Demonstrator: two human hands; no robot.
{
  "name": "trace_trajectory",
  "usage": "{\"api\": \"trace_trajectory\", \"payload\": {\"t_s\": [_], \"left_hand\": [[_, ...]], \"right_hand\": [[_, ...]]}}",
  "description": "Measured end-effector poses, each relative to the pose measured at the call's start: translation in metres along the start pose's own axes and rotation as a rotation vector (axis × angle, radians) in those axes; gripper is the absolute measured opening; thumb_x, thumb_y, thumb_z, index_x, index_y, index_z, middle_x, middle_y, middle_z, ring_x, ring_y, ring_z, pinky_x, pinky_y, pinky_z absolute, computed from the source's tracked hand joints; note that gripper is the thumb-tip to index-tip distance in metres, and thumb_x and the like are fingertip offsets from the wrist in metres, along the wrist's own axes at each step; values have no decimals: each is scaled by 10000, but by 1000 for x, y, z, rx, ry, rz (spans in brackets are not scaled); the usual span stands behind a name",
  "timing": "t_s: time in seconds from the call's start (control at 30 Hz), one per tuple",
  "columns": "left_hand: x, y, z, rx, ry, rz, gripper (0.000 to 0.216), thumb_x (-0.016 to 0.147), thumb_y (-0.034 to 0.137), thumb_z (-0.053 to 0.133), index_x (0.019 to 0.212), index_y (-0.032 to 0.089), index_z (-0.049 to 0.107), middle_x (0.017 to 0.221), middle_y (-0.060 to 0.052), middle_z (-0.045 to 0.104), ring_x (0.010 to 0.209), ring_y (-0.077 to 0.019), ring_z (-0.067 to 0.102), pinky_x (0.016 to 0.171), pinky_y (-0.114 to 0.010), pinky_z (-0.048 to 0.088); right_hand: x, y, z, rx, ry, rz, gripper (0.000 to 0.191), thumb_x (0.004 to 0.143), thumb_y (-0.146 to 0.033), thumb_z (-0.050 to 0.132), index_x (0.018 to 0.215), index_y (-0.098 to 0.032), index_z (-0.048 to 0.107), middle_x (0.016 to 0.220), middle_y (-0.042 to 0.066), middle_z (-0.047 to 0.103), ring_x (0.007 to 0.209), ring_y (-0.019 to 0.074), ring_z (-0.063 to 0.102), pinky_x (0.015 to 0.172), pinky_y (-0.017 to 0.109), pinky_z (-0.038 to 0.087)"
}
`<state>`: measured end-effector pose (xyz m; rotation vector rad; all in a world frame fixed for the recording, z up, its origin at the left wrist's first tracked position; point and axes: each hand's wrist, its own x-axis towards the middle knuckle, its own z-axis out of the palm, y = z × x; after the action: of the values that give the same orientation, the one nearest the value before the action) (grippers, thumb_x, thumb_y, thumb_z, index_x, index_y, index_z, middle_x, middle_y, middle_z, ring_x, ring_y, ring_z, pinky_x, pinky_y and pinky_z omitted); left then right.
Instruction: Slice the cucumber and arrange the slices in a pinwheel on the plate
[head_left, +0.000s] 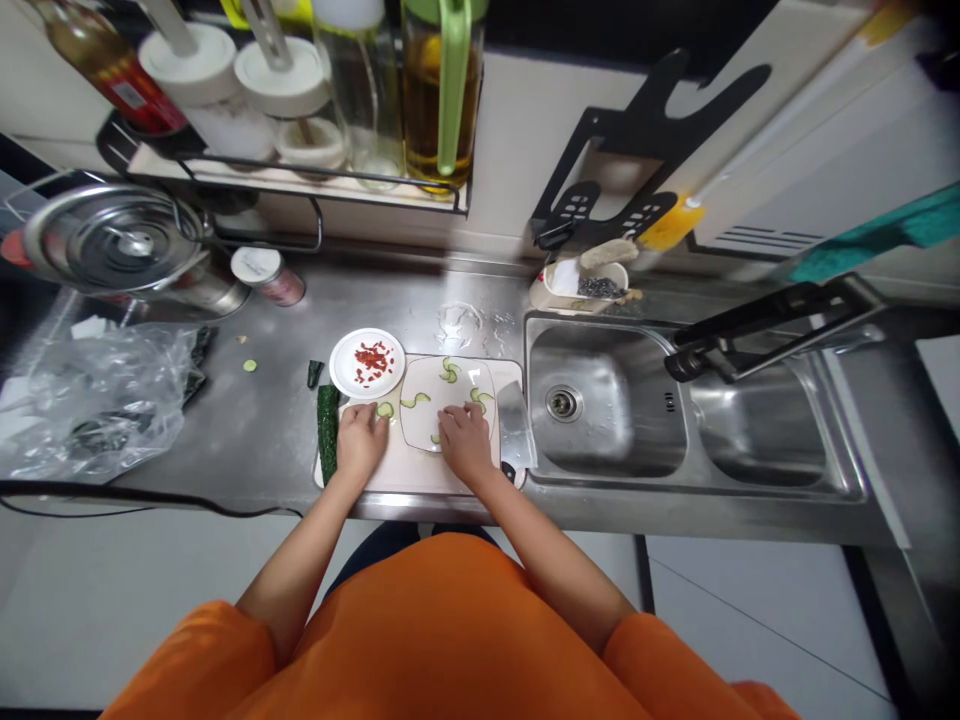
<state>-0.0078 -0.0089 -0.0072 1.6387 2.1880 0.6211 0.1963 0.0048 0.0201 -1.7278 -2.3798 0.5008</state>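
Observation:
My left hand (pixel 362 443) rests on the cutting board (pixel 397 478), fingers bent and closed at a few cucumber slices (pixel 385 410). Left of it lies a dark green cucumber (pixel 328 430), with a short cut-off end (pixel 314 374) beyond. A clear-looking squarish plate (pixel 420 375) is on the board, bearing curved cucumber slices (pixel 449 371) in small groups near its edges. Over its lower right part is my right hand (pixel 466 445), fingers curled down and closed at a slice by the plate's near edge; the fingers partly hide it. A cleaver (pixel 516 425) lies flat at the board's right end.
Behind the board stands a white plate (pixel 342 365) of chopped red pieces. To the right is a double sink (pixel 607 400) with a black faucet (pixel 720 335). Plastic bags (pixel 112 390), a can (pixel 268 277) and a steel pot (pixel 120 240) are left. A bottle rack (pixel 300 180) overhangs the counter.

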Motion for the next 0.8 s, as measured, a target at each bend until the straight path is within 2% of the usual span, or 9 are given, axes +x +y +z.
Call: {"api": "trace_trajectory", "payload": {"t_s": [0.23, 0.43, 0.63, 0.8], "left_hand": [[7, 1, 0, 23, -34, -17, 259, 787, 307, 520, 954, 154, 646, 949, -114, 606, 925, -251, 546, 874, -369, 427], [9, 8, -7, -47, -67, -87, 179, 777, 332, 540, 841, 183, 617, 761, -51, 620, 727, -202, 557, 734, -318, 426], [10, 16, -21, -304, -133, -242, 251, 728, 427, 626, 805, 188, 638, 709, -8, 643, 655, -137, 558, 663, -241, 423], [12, 23, -32, -580, -321, -296, 366, 633, 480, 717, 809, 165, 658, 656, 12, 621, 574, -94, 504, 577, -208, 392]], "right_hand": [[-3, -5, -5, 4, -57, 28, 266, 912, -178, 433, 1070, -209, 645, 1126, 101, 600, 1100, 288, 359, 768, 363, 364], [-4, -5, -4, 6, -61, 35, 247, 908, -193, 459, 1068, -208, 646, 1125, 109, 598, 1105, 292, 363, 765, 367, 373], [-2, -4, -4, 66, -65, 41, 241, 911, -204, 456, 1043, -223, 656, 1069, 100, 617, 1100, 285, 375, 757, 354, 373], [6, -11, -5, 277, -50, 61, 226, 887, -234, 506, 1044, -206, 665, 994, 78, 649, 1020, 252, 445, 808, 353, 379]]}}
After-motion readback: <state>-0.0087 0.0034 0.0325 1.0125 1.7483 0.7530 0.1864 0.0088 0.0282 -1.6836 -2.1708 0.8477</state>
